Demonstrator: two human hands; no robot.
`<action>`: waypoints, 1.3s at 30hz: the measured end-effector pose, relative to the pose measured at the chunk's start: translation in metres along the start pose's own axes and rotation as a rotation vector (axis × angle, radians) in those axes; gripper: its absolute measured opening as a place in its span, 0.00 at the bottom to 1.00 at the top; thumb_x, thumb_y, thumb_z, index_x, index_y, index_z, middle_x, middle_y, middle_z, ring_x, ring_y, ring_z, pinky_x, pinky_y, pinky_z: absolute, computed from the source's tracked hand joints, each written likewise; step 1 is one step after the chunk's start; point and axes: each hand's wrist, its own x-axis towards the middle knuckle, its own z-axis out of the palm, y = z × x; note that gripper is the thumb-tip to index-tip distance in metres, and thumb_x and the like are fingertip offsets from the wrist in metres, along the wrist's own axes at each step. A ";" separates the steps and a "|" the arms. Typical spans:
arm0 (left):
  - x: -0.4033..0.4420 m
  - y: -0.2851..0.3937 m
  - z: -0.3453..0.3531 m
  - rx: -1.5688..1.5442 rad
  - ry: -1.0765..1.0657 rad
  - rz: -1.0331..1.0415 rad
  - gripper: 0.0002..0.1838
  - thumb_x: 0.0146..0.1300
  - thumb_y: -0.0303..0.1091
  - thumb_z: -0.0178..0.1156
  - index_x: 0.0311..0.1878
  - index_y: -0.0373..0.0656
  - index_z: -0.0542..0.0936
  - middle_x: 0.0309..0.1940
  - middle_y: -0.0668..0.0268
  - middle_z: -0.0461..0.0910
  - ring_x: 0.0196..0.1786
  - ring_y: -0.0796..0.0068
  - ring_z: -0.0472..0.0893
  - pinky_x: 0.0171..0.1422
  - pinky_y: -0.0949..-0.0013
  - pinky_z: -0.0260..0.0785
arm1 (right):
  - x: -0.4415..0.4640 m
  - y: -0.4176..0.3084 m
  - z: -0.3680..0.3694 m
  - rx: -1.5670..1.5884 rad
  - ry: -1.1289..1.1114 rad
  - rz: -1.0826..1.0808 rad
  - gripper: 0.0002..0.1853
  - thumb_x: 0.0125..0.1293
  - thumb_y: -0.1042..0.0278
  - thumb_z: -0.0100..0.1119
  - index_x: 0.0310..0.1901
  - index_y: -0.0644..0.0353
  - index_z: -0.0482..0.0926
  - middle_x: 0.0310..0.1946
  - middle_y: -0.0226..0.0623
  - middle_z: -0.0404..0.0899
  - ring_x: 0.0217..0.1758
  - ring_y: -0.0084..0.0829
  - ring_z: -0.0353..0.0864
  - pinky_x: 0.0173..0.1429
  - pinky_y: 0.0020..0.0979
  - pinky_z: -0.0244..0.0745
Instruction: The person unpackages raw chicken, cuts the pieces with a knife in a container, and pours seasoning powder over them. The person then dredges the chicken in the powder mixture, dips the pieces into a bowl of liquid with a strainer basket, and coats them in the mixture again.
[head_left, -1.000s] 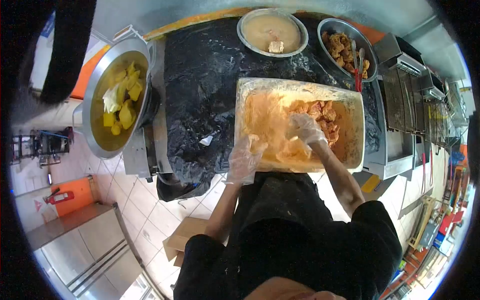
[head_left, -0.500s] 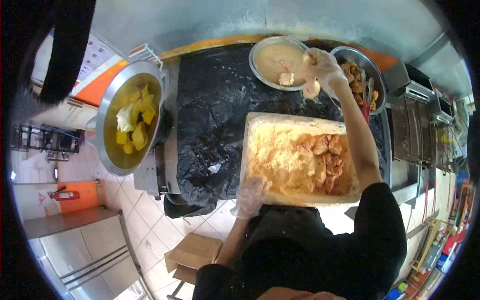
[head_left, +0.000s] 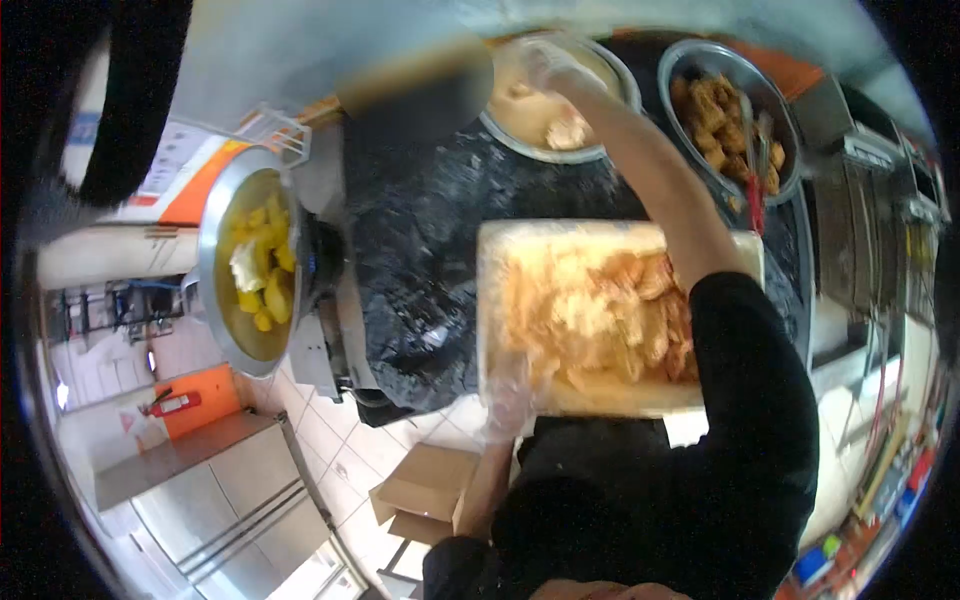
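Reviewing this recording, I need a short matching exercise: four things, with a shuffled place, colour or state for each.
Things
1. Right hand
2. Left hand
3. Tongs
4. Pot

Places, colours, states
A. Red-handled
B. At the near left corner of the tray
C. Holding yellow pieces in liquid
D. At the bowl of pale liquid

Pairs: 1-D, 2-B, 3-A, 4-C

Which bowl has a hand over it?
The bowl of pale liquid, under the right hand; the bowl of brown pieces and yellow-filled pan have none.
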 end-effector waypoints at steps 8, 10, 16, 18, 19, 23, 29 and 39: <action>0.156 0.035 -0.008 -1.156 -0.205 0.235 0.16 0.70 0.31 0.60 0.59 0.39 0.78 0.49 0.60 0.81 0.49 0.64 0.81 0.56 0.64 0.74 | -0.278 0.001 0.024 0.178 -0.272 -0.193 0.20 0.72 0.55 0.53 0.59 0.56 0.75 0.50 0.41 0.83 0.50 0.38 0.83 0.57 0.47 0.79; 0.157 0.069 0.084 -2.058 -0.625 0.052 0.21 0.70 0.38 0.61 0.62 0.39 0.76 0.61 0.58 0.76 0.59 0.61 0.79 0.63 0.59 0.74 | -0.372 -0.028 0.076 0.134 -0.620 -0.201 0.21 0.74 0.53 0.52 0.61 0.57 0.74 0.50 0.41 0.82 0.50 0.38 0.82 0.57 0.49 0.79; 0.154 0.179 0.206 -2.500 -0.469 0.627 0.29 0.76 0.51 0.49 0.70 0.39 0.70 0.77 0.54 0.61 0.80 0.58 0.58 0.82 0.41 0.50 | -0.483 -0.121 0.121 0.153 -0.934 0.032 0.26 0.74 0.42 0.47 0.61 0.54 0.73 0.54 0.43 0.80 0.52 0.40 0.83 0.60 0.54 0.79; 0.168 0.147 0.157 -2.135 -0.501 0.574 0.26 0.75 0.49 0.52 0.68 0.41 0.72 0.73 0.57 0.66 0.76 0.60 0.63 0.81 0.43 0.53 | -0.485 -0.112 0.147 0.244 -0.891 0.122 0.27 0.74 0.39 0.47 0.60 0.52 0.75 0.53 0.42 0.81 0.51 0.40 0.83 0.59 0.53 0.79; 0.173 0.129 0.123 -1.994 -0.424 0.559 0.24 0.73 0.47 0.55 0.65 0.42 0.74 0.68 0.57 0.71 0.72 0.61 0.68 0.78 0.44 0.57 | -0.487 -0.106 0.157 0.335 -0.887 0.186 0.27 0.74 0.38 0.46 0.59 0.51 0.75 0.53 0.42 0.81 0.51 0.40 0.83 0.59 0.52 0.80; 0.180 0.071 0.038 -1.268 -0.599 0.234 0.18 0.66 0.40 0.62 0.55 0.41 0.79 0.52 0.55 0.80 0.55 0.62 0.79 0.66 0.49 0.68 | -0.475 -0.093 0.079 0.356 -0.714 -0.186 0.23 0.69 0.49 0.60 0.61 0.50 0.76 0.56 0.39 0.81 0.58 0.39 0.80 0.61 0.40 0.79; 0.144 -0.011 -0.026 -0.766 -0.450 0.279 0.18 0.60 0.32 0.63 0.53 0.36 0.79 0.45 0.49 0.81 0.47 0.60 0.82 0.55 0.56 0.75 | -0.455 -0.102 0.046 0.707 -0.310 0.154 0.22 0.67 0.45 0.61 0.54 0.51 0.80 0.52 0.38 0.83 0.52 0.38 0.83 0.58 0.39 0.78; 0.137 -0.002 0.011 -2.435 -0.539 -0.718 0.16 0.71 0.33 0.58 0.58 0.37 0.77 0.51 0.56 0.82 0.52 0.61 0.83 0.54 0.61 0.78 | -0.431 -0.131 0.113 0.199 -0.522 0.067 0.19 0.69 0.53 0.58 0.54 0.55 0.81 0.49 0.44 0.83 0.47 0.39 0.85 0.47 0.38 0.81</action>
